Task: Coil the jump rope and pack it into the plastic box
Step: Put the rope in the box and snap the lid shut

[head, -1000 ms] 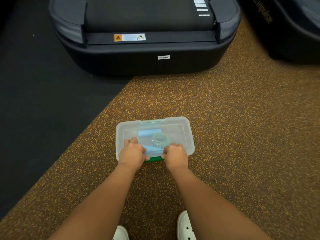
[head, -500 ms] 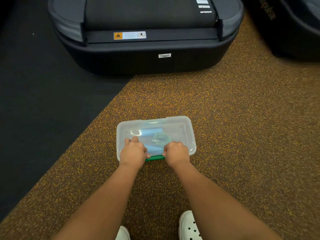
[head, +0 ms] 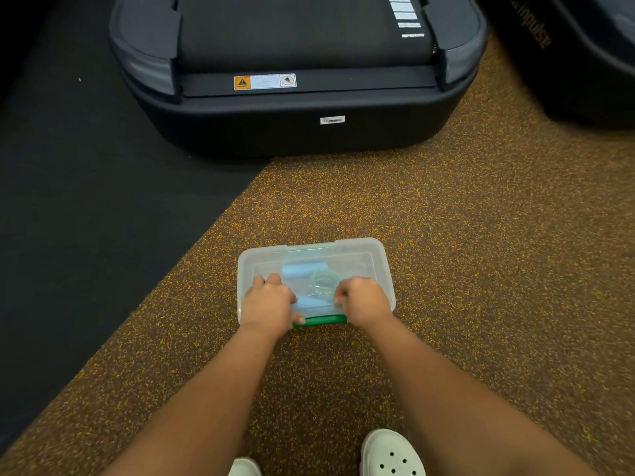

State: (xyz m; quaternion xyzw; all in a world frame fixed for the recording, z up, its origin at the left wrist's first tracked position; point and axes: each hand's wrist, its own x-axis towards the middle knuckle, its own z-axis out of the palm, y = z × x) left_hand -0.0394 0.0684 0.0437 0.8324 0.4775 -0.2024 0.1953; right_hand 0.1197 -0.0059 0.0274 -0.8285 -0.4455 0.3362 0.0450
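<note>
The plastic box sits on the speckled floor where it was half a second ago. Its clear lid is down. The jump rope lies coiled inside, showing through the lid beside its pale blue handles.

The left hand stays at the near left of the box, fingers curled onto the lid and thumb at the front rim, gripping that edge. The right hand clasps the near right edge the same way. It has slid a little toward the right corner, so more of the green latch shows between the two hands than before.

The box's far rim and right side are free of the hands. The speckled floor runs open to the right of the box and beyond it, up to the base of the treadmill, which stands well apart. To the left, the floor's diagonal edge meets a black mat near the box's left corner. A second dark machine fills the top right corner. Two white shoes stand at the bottom edge, behind the forearms.
</note>
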